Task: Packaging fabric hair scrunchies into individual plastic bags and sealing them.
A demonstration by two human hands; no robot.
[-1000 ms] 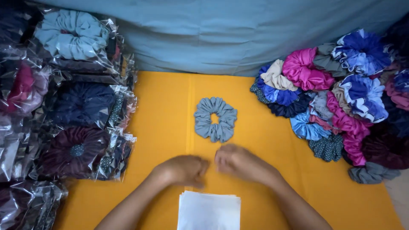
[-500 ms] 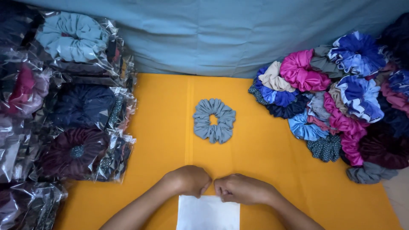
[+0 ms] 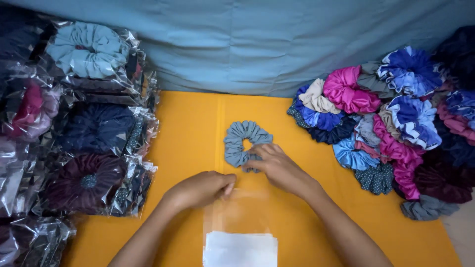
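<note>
Head view: right hand (image 3: 277, 165) pinching grey-blue scrunchie (image 3: 245, 142); left hand (image 3: 203, 189) pinching clear bag (image 3: 242, 210); bagged scrunchies (image 3: 94, 148) left.

Bright, even light; slight motion blur

A single head-worn camera looks steeply down from above the person onto the orange cloth (image 3: 188, 133), close enough that both forearms enter from the bottom edge. It faces forward toward the blue backdrop (image 3: 257, 44) across the top. Bagged scrunchies (image 3: 94, 128) fill the left edge, loose scrunchies (image 3: 396, 123) the right.
</note>
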